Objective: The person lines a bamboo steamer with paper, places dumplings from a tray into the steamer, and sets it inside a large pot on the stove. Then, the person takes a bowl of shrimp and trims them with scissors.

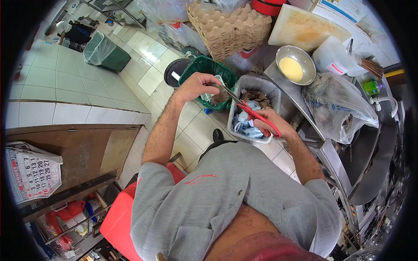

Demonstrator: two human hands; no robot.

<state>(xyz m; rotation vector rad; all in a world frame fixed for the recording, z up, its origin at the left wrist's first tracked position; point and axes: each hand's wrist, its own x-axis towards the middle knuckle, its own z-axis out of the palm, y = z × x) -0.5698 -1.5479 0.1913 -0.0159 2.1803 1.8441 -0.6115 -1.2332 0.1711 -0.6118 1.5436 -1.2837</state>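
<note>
My right hand is wrapped round the red handles of a pair of scissors. Their dark metal blades point up and left, reaching to the fingertips of my left hand. That hand is closed in a pinch on a small greyish-brown thing whose kind I cannot make out; the blade tips overlap it. Both hands are above two waste bins. Below the left is a bin with a green liner; below the right, a clear-lined bin holding brown paper and pale blue plastic.
Stacked egg trays stand beyond the bins. At right, a steel counter holds a metal bowl of yellow liquid, a cutting board and a plastic bag. A red seat is under me. Another person is far left.
</note>
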